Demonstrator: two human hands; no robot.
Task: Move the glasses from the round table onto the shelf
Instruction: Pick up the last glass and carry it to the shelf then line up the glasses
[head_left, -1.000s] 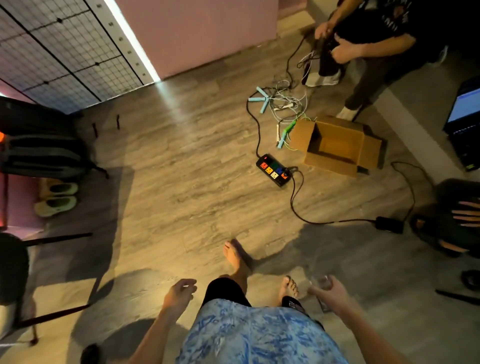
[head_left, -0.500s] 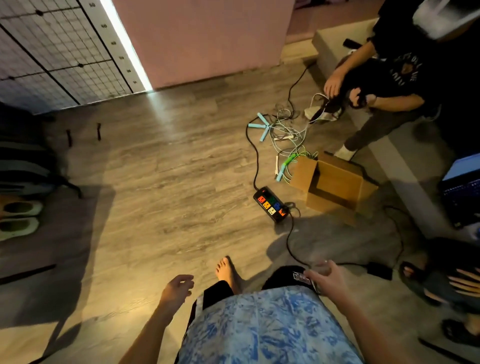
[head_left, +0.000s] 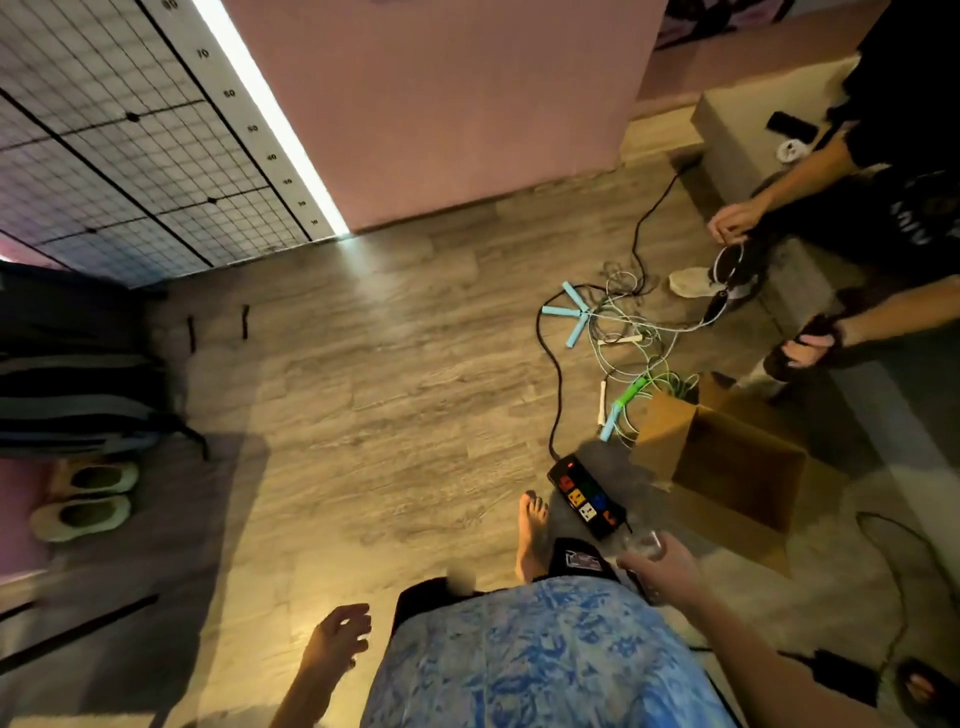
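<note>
I look down at a wooden floor while I walk barefoot. My right hand (head_left: 662, 569) is at the lower right and grips a clear drinking glass (head_left: 643, 544), whose rim shows above my fingers. My left hand (head_left: 335, 642) hangs at the lower middle with loosely curled fingers and nothing in it. Neither the round table nor the shelf is in sight.
A black power strip (head_left: 587, 496) with coloured sockets lies just ahead of my foot, with tangled cables (head_left: 623, 332) beyond it. An open cardboard box (head_left: 727, 467) stands at the right. A seated person (head_left: 857, 208) is at the far right. Slippers (head_left: 83, 499) and dark bags lie at the left.
I have stepped forward: the power strip and box are now nearer to my feet. My right hand still carries the glass.
</note>
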